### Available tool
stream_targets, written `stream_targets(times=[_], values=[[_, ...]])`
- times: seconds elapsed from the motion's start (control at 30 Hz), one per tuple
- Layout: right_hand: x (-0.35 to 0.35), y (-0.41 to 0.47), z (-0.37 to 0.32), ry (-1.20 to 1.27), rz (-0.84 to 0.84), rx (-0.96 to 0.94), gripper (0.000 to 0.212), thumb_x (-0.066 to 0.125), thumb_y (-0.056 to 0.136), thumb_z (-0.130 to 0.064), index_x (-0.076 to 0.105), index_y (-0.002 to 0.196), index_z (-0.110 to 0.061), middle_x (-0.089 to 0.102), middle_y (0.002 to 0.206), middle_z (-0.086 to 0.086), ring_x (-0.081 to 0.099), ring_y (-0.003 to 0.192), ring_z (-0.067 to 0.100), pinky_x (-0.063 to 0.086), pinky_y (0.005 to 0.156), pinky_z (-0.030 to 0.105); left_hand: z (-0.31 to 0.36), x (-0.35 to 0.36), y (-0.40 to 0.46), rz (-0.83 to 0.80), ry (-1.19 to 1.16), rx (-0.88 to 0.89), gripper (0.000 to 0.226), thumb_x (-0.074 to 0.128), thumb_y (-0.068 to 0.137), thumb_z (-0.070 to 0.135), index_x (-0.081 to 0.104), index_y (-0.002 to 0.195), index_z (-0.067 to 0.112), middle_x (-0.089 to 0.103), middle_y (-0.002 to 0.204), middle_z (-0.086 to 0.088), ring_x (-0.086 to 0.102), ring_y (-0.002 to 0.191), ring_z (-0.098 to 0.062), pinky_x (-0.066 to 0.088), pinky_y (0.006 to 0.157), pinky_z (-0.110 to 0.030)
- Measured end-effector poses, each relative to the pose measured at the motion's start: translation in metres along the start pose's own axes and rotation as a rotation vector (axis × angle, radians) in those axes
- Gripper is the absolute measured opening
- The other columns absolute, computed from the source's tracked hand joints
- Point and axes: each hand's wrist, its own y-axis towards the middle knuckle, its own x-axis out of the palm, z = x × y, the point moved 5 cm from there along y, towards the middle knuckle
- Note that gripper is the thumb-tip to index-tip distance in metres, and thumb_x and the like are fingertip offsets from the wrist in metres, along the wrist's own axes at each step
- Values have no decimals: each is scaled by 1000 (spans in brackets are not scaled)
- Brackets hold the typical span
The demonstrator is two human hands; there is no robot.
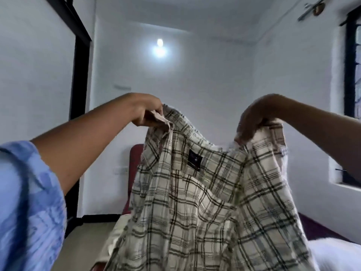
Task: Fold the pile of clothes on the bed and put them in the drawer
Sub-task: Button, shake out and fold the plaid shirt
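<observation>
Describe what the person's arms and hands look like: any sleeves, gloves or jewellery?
Both hands are bare: no gloves, rings or watch show on the left hand or the right hand. The left arm wears a light blue sleeve, loose and creased, ending around the elbow so the forearm is uncovered. The right forearm is uncovered too; no sleeve of that arm comes into view.

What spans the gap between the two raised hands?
In the head view, the checked shirt's collar edge sags between left hand and right hand.
</observation>
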Motion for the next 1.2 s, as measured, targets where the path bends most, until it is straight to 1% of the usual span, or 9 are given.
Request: stream_targets(times=[0.07, 0.17, 0.4, 0.53, 0.67, 0.77, 0.9, 1.07, 1.2], values=[[7, 1, -9, 173, 74, -10, 18, 67, 87, -22, 59, 84, -6, 60, 73, 9, 55, 60, 16, 46, 50, 21, -3, 10, 9, -29, -3, 14, 16, 52, 94, 7, 55, 82, -2, 64, 55, -10, 61, 37, -15, 52, 37, -24], [3, 14, -7, 604, 239, -23, 32, 43, 99, -9, 46, 67, -9, 50, 36, 2, 46, 27, 11, 32, 29, 12, 1, 23, 18, -111, 11, 102, 12, 61, 89, 4, 57, 77, 2, 66, 55, -8, 64, 45, -13, 55, 48, -22], [-3, 29, -26, 1179, 302, -254, 25, 38, 98, 3, 46, 78, -8, 49, 71, 8, 53, 65, 15, 56, 66, 27, 20, 31, 24, -157, 385, 365, 32, 57, 71, -20, 58, 98, -3, 61, 96, -21, 59, 92, -28, 51, 67, -30], [-16, 19, -38, 1029, 347, -554, 32, 44, 90, 14, 56, 74, -11, 54, 68, 0, 50, 62, 6, 46, 59, 12, 43, 10, 12, 343, 582, 600, 12, 63, 83, 3, 56, 93, 0, 53, 78, -12, 50, 72, -24, 32, 46, -25], [-46, 1, -36, 501, 936, -416, 21, 50, 85, 8, 62, 102, 2, 63, 84, 9, 57, 80, 20, 39, 61, 22, 53, -20, 13, 524, 356, 641, 36, 75, 78, 33, 54, 77, 4, 53, 75, -9, 49, 70, -21, 28, 45, -26], [-73, -8, -29, 534, 1195, -319, 25, 53, 83, 0, 69, 102, 3, 69, 101, 22, 66, 94, 30, 42, 70, 24, 63, -38, 7, 609, 311, 658, 41, 76, 77, 40, 58, 79, 3, 57, 80, -11, 55, 77, -25, 29, 45, -27], [-96, -12, -17, 731, 1211, -180, 24, 59, 78, -23, 70, 94, -9, 68, 96, 19, 65, 88, 33, 55, 66, 34, 81, -50, -9, 760, 298, 776, 40, 69, 85, 34, 64, 91, -5, 64, 90, -21, 60, 85, -31, 36, 58, -37], [-102, -9, -29, 1144, 914, -254, 8, 54, 84, -15, 57, 80, -10, 53, 73, 7, 51, 62, 18, 38, 49, 20, 92, -57, -19, 750, 248, 782, 39, 61, 89, 40, 63, 104, 4, 61, 95, -10, 58, 87, -27, 35, 66, -30], [-121, -43, -29, 1097, 1188, -324, 11, 55, 81, -15, 59, 89, -9, 59, 77, 8, 59, 70, 22, 41, 56, 28, 120, -68, -52, 853, 290, 943, 37, 55, 90, 43, 65, 109, 13, 66, 109, -14, 62, 100, -33, 44, 73, -33]])
